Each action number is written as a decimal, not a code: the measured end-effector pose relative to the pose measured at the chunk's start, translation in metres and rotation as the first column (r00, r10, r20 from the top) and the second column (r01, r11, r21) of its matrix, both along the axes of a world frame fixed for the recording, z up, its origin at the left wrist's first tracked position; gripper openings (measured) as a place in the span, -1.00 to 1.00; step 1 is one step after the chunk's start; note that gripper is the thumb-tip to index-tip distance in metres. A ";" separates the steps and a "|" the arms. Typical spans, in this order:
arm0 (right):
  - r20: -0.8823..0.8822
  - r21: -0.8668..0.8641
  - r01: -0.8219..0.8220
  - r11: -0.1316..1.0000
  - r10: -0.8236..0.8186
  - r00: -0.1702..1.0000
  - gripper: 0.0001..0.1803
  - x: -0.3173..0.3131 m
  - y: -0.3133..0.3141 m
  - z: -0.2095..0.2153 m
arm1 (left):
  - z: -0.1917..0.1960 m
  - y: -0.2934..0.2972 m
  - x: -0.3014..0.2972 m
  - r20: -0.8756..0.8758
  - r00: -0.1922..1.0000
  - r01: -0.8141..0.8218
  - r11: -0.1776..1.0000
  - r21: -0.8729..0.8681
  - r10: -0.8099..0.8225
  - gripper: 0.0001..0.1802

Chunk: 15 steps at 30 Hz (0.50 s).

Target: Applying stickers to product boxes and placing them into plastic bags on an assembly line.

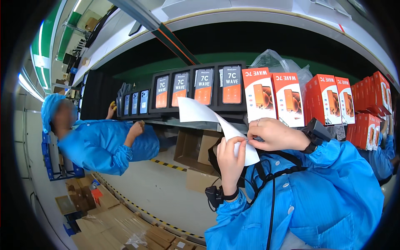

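One white sheet (228, 129), thin, curled and twisted midway; located in front of the black tray (217, 91), its lower end between the two hands, its upper end loose and overlapping the tray's near edge in view, contact not determinable. One left hand (231, 157), closed, thumb and fingers pinching the lower part of the sheet. One right hand (273, 134), fingers bent, gripping the same part from the other side, the fingertips partly hidden. Four phones (231, 85) with orange and grey faces, set in a row in the tray. Two red-and-white boxes (261, 95), upright, just beyond the right hand; further red boxes (323, 100) to the right. Risks, as judged: the sheet could have creased or torn at the twist, had the close-set pinches pulled unevenly; the unsupported end could have snagged on the tray edge; a loosened pinch could have let it drop toward the open carton (191, 146) below; and the black wrist device (318, 130), near the boxes, could have knocked one over, had the right forearm swung outward.
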State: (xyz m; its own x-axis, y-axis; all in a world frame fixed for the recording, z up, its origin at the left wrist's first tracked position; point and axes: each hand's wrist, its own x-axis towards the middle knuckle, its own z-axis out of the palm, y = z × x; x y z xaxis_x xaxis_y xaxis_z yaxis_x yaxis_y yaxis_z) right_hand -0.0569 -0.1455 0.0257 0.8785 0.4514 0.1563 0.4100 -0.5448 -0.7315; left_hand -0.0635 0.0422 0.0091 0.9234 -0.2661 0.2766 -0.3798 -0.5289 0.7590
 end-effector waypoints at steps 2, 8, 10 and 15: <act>-0.013 -0.035 -0.008 0.999 0.007 1.000 -0.89 0.001 0.001 -0.001 | -0.005 0.001 -0.001 0.090 0.995 -0.046 0.989 0.141 0.034 -0.88; -0.342 0.108 0.125 0.986 -0.081 0.936 -0.85 0.028 -0.024 -0.010 | -0.046 0.011 0.008 0.010 0.975 -0.221 0.966 0.136 0.222 -0.88; -0.458 0.115 0.174 0.978 -0.103 0.883 -0.81 0.042 -0.035 -0.022 | -0.053 -0.006 0.006 -0.097 0.986 -0.136 0.991 -0.017 0.134 -0.92; -0.428 0.014 0.168 0.986 -0.146 0.892 -0.80 0.054 -0.038 -0.039 | -0.073 -0.035 0.013 -0.280 0.958 -0.137 0.959 -0.248 0.065 -0.89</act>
State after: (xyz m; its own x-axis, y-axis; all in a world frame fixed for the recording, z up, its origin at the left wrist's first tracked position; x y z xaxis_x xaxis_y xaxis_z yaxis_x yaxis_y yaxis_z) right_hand -0.0029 -0.1837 -0.0128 0.9249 0.3037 -0.2287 -0.0329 -0.5355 -0.8439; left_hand -0.0506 0.0071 -0.0637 0.9908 -0.1195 0.0635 -0.0993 -0.3227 0.9413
